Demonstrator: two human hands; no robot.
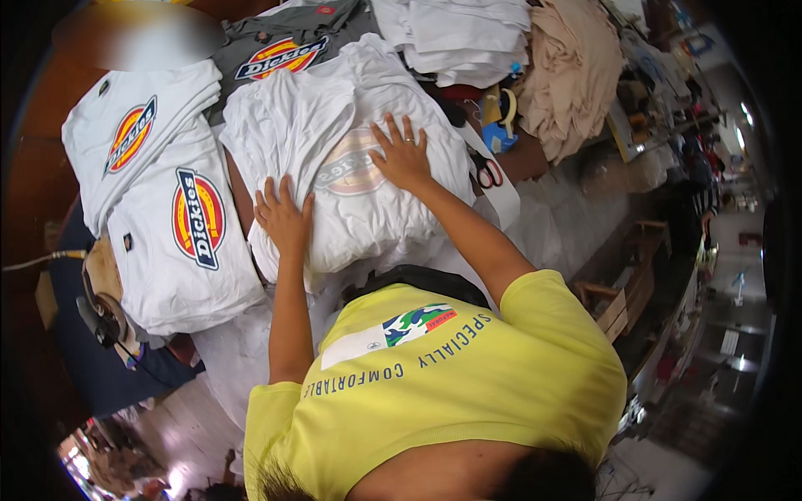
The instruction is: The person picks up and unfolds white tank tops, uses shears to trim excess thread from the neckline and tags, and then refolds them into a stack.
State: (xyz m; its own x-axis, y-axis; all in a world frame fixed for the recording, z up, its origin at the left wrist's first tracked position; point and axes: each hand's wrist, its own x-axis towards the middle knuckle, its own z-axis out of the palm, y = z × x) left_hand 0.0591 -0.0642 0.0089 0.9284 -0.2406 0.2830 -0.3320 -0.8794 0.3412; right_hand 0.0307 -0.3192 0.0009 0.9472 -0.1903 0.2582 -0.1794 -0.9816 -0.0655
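A thick stack of white T-shirts [393, 225] lies in front of me, its top layer bunched and wrinkled. A printed logo shows faintly through the thin white cloth. My left hand [284, 219] rests on the near left part of the stack, fingers spread. Farther up and to the right, my right hand [404, 159] lies flat over the edge of the faint print, its fingers apart. Neither hand grips anything. Just right of the stack, scissors [486, 172] with dark and red handles lie on a white strip [501, 200].
To the left are piles of white T-shirts [154, 284] with colourful round logos. Grey shirts [280, 37] lie behind, with more folded white cloth [455, 37] and beige cloth [572, 75] at the far right. A tape roll [508, 107] sits near the beige pile. A black corded tool [98, 321] stands at left.
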